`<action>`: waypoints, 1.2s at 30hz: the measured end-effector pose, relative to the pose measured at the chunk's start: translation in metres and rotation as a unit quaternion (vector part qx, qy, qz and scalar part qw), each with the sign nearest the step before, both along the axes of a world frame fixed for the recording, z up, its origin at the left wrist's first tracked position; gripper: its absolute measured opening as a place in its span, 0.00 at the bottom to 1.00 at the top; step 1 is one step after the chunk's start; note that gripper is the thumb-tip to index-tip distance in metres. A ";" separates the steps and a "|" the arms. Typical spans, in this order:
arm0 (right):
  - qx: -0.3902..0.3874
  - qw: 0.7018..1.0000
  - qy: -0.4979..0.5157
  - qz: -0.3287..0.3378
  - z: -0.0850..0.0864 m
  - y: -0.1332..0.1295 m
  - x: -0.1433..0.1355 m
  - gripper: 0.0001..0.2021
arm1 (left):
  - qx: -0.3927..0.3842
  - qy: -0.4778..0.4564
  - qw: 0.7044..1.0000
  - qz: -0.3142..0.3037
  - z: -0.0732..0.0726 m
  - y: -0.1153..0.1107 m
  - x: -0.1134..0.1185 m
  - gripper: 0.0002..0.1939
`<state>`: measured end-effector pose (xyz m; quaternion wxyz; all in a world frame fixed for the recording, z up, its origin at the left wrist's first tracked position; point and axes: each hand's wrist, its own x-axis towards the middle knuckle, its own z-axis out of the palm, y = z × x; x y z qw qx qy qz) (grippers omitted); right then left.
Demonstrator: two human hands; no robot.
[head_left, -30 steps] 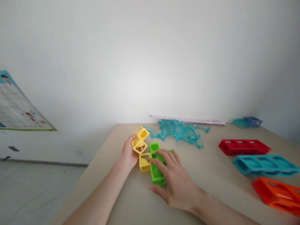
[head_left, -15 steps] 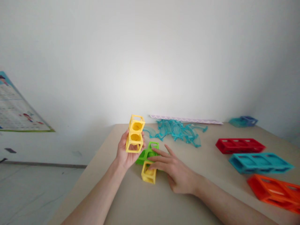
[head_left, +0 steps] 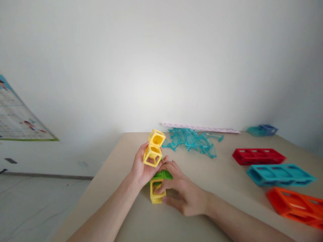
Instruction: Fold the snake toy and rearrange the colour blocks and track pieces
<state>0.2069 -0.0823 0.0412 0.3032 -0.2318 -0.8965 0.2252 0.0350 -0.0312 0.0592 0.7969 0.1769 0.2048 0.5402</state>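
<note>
Two joined yellow open-sided cubes (head_left: 152,154) are in my left hand (head_left: 141,167), raised a little above the table and tilted to the right. My right hand (head_left: 185,193) has its fingers on a single yellow cube (head_left: 156,198) on the table, with the thumb at its right side. Just behind that cube lies a green block piece (head_left: 164,174), partly hidden by both hands. Whether the green piece and the single yellow cube are joined, I cannot tell.
Translucent teal curved pieces (head_left: 190,139) lie behind my hands, before a patterned strip (head_left: 202,128) along the wall. On the right are red (head_left: 258,157), turquoise (head_left: 280,174) and orange (head_left: 297,206) blocks. Blue pieces (head_left: 267,130) sit at the back right corner.
My left hand has moved right with the two yellow cubes, which now tilt more. The single yellow cube sits slightly nearer to me, and my right hand's fingers have closed in around it.
</note>
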 end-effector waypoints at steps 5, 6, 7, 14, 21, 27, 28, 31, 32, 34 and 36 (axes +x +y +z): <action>-0.050 0.998 0.033 0.024 0.001 -0.002 0.006 0.08 | -0.001 0.021 1.000 0.001 0.002 -0.001 0.000 0.10; -0.056 0.998 0.027 0.027 0.002 -0.002 0.008 0.09 | 0.001 0.020 1.000 0.000 0.003 -0.001 0.000 0.10; -0.057 0.998 0.015 0.028 0.002 -0.001 0.009 0.09 | 0.004 0.020 1.000 0.001 0.002 0.000 -0.001 0.10; 0.076 0.993 -0.090 -0.006 0.010 -0.004 0.007 0.10 | 0.022 0.021 1.000 0.004 -0.001 0.003 -0.005 0.12; 0.090 0.991 -0.097 -0.030 -0.003 -0.006 -0.005 0.07 | 0.022 0.024 0.999 0.000 -0.001 0.004 -0.005 0.12; 0.067 0.996 -0.059 -0.002 0.003 -0.009 -0.002 0.08 | 0.022 0.018 1.000 -0.007 -0.001 0.003 -0.005 0.12; 0.061 0.996 -0.064 0.000 0.004 -0.012 -0.001 0.08 | 0.022 0.017 1.000 -0.007 0.000 0.003 -0.005 0.12; 0.054 0.997 -0.046 0.010 0.006 -0.020 0.000 0.09 | 0.017 0.020 1.000 0.000 0.002 0.001 -0.004 0.11; 0.058 0.998 -0.020 0.015 0.006 -0.023 0.000 0.09 | 0.014 0.027 0.999 0.010 0.003 0.001 -0.003 0.11; 0.063 0.996 0.068 0.007 0.005 -0.025 0.001 0.10 | 0.005 0.051 0.998 0.036 0.004 0.000 -0.001 0.11; 0.031 0.983 0.171 -0.058 0.002 -0.022 0.003 0.10 | 0.004 0.073 0.996 0.055 0.004 0.000 0.000 0.11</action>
